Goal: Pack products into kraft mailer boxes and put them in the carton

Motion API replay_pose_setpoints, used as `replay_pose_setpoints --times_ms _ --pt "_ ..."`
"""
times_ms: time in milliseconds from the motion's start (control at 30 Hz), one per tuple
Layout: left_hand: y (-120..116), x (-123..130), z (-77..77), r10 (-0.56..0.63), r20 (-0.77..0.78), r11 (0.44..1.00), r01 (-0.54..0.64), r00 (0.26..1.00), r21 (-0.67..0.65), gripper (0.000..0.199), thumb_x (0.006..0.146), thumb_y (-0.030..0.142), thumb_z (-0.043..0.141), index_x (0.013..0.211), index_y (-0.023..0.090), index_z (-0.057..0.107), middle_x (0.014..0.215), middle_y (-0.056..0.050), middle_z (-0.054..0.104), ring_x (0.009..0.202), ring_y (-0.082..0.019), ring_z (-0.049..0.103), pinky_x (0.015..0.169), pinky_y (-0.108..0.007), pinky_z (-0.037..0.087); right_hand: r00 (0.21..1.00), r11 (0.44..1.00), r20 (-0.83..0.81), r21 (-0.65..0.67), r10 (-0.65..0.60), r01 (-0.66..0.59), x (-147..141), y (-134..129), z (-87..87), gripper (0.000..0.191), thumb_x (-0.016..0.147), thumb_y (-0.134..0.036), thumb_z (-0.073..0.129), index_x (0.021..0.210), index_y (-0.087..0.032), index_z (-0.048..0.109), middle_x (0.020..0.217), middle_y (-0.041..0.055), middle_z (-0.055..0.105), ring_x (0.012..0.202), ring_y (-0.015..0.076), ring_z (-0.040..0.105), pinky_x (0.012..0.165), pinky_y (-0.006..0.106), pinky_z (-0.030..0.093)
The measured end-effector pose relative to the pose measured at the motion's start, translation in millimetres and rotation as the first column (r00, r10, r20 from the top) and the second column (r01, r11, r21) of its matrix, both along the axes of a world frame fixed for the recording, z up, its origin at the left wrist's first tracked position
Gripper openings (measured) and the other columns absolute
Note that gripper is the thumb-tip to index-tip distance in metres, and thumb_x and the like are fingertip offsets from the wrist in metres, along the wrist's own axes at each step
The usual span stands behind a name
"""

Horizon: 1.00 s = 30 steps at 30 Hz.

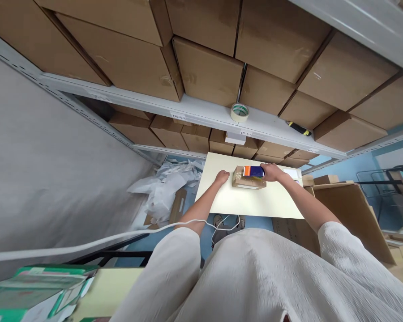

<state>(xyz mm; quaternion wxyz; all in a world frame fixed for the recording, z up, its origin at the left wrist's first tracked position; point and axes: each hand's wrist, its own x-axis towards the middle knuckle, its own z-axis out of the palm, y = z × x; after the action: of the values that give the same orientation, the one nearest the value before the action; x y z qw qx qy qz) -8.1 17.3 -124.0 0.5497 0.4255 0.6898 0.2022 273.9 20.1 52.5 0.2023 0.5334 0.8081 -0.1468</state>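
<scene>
A small brown cardboard box [249,184] sits on the pale table [251,205], shiny tape showing on its left end. My right hand [271,172] is wrapped round a blue and orange tape dispenser [255,171], which lies across the top of the box. To the left of the box, my left hand [222,177] is curled closed a short way off the cardboard. Nothing shows in its fingers.
Shelves of cardboard boxes [208,67] rise beyond the table. A tape roll [239,112] and a utility knife [298,128] lie on the shelf edge. White packing scraps [168,183] heap at left; a white cable [121,235] crosses before me. A large open carton [349,214] stands right.
</scene>
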Motion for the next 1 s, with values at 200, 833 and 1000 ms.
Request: replay_pose_setpoints --times_ms 200,833,1000 --pt "-1 18 -4.6 -0.042 -0.022 0.999 0.042 0.999 -0.007 0.015 0.091 0.03 0.067 0.081 0.021 0.061 0.093 -0.013 0.077 0.098 -0.028 0.073 0.083 -0.032 0.048 1.0 1.0 0.009 -0.003 -0.011 0.011 -2 0 0.4 0.039 0.085 -0.038 0.075 0.118 -0.022 0.061 0.109 0.0123 0.078 0.1 0.0323 0.07 0.086 0.037 0.043" --pt "-10 36 -5.4 -0.116 -0.176 0.991 0.102 0.978 -0.082 0.038 0.098 0.046 0.065 0.123 0.02 0.055 0.134 -0.024 0.071 0.129 -0.038 0.067 0.102 -0.044 0.048 0.999 1.0 0.024 0.011 -0.027 0.027 -3 -1 0.5 0.037 0.085 -0.035 0.075 0.117 -0.023 0.061 0.112 0.012 0.078 0.099 0.0313 0.071 0.081 0.035 0.044" --pt "-12 28 -8.9 -0.009 0.025 0.99 0.005 1.0 0.142 0.032 0.094 0.034 0.068 0.122 0.022 0.058 0.13 -0.015 0.072 0.123 -0.028 0.068 0.104 -0.039 0.05 0.999 0.999 0.006 -0.004 -0.044 0.044 -3 0 1.1 0.037 0.088 -0.042 0.074 0.118 -0.023 0.061 0.111 0.0123 0.078 0.098 0.0312 0.072 0.082 0.036 0.045"
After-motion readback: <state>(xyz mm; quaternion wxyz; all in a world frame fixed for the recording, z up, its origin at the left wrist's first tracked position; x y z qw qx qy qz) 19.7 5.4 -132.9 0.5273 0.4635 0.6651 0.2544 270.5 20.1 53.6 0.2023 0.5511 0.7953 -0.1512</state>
